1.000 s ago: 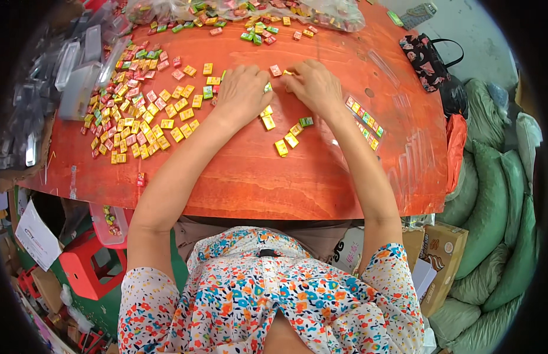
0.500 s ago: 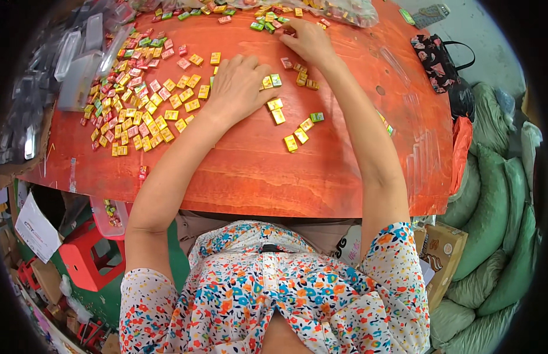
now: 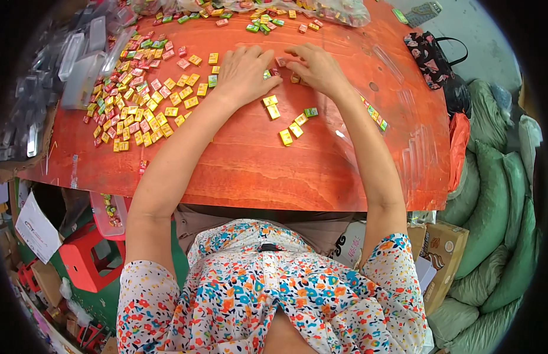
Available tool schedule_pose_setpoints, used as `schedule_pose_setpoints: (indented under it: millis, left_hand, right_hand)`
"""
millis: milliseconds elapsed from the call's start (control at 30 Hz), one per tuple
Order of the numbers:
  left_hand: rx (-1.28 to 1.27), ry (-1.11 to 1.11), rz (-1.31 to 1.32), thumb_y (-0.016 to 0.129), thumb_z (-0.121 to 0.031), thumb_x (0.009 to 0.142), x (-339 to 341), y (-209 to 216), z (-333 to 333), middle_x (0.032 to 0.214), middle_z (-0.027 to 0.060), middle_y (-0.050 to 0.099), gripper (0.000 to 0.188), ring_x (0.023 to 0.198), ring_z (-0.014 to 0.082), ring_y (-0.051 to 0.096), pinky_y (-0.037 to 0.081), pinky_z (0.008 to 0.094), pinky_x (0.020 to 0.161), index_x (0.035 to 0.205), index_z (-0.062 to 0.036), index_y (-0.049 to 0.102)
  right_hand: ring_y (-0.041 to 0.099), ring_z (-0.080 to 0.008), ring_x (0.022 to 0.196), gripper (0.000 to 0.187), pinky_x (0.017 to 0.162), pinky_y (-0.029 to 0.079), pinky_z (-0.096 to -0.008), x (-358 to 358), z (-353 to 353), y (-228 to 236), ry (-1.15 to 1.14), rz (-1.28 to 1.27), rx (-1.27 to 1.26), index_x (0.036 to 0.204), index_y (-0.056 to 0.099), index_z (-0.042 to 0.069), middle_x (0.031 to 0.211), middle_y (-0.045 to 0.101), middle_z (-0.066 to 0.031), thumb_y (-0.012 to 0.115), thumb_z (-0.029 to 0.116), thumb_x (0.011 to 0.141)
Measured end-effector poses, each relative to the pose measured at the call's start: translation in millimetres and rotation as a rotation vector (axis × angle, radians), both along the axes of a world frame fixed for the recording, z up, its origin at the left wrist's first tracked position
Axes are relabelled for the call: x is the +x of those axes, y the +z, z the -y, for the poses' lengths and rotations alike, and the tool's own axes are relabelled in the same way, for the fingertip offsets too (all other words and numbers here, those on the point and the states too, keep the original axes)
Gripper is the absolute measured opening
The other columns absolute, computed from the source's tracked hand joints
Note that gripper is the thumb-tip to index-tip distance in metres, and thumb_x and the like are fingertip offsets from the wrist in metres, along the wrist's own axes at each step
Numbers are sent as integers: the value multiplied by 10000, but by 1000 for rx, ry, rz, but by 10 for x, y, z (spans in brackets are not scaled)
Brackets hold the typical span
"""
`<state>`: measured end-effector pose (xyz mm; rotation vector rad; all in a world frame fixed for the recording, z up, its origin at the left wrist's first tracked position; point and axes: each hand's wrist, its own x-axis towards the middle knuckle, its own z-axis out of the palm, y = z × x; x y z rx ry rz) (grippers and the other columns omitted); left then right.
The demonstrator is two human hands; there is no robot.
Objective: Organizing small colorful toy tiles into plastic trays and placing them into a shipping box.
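Note:
My left hand point(image 3: 243, 75) lies palm down on the red table point(image 3: 244, 171), fingers stretched out and thumb apart. A green box point(image 3: 266, 74) and a red one point(image 3: 274, 72) show between its thumb and forefinger; more may be hidden below. My right hand point(image 3: 318, 71) is open just to the right, its fingertips and thumb apart beside a pinkish box point(image 3: 280, 61). Partly under this hand lies a yellow box point(image 3: 295, 78). Closer to me are two touching yellow boxes point(image 3: 272, 107) and a slanting row of yellow boxes point(image 3: 293, 130) ending in a green box point(image 3: 310, 112).
A large spread of small boxes point(image 3: 144, 112) covers the table's left side, beside clear plastic cases point(image 3: 82, 79). Bagged boxes point(image 3: 339, 12) lie at the far edge. Clear plastic strips point(image 3: 416, 156) and a filled strip point(image 3: 374, 113) lie right of my right forearm.
My right hand has come back from the far boxes toward my left hand. A red box now shows beside my left thumb. The view has shifted slightly.

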<state>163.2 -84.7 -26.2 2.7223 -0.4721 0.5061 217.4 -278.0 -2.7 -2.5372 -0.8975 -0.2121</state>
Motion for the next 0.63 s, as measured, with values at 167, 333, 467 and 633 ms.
schedule_pose_setpoints:
  millis: [167, 333, 467, 633]
  left_hand:
    - [15, -73, 22, 668, -351, 801, 204, 32, 129, 1013, 73, 626, 335, 1028, 267, 574, 432, 448, 875, 1039, -115, 684]
    - [65, -99, -38, 625, -265, 834, 189, -26, 161, 957, 58, 628, 231, 981, 269, 588, 415, 462, 899, 1004, -122, 688]
    - [-8, -114, -27, 611, -235, 843, 126, -71, 143, 956, 56, 624, 195, 969, 268, 587, 422, 460, 889, 979, -120, 690]
    - [-32, -168, -107, 622, -251, 840, 81, -63, 120, 967, 50, 621, 258, 1006, 266, 572, 415, 494, 903, 1060, -132, 686]
  right_hand:
    - [685, -278, 866, 327, 766, 526, -410, 3, -35, 58, -156, -155, -166, 1100, 686, 99, 930, 716, -91, 614, 308, 858]
    - [677, -326, 897, 317, 777, 526, -445, 31, -70, 123, -321, -309, -176, 996, 722, 109, 890, 715, -141, 606, 339, 811]
    - [684, -260, 820, 315, 744, 521, -402, 55, -34, 97, -336, -332, -155, 939, 739, 118, 826, 717, -102, 628, 375, 794]
    - [680, -211, 781, 388, 724, 514, -368, 35, 58, 43, -273, -371, -54, 898, 742, 98, 813, 715, -89, 678, 462, 781]
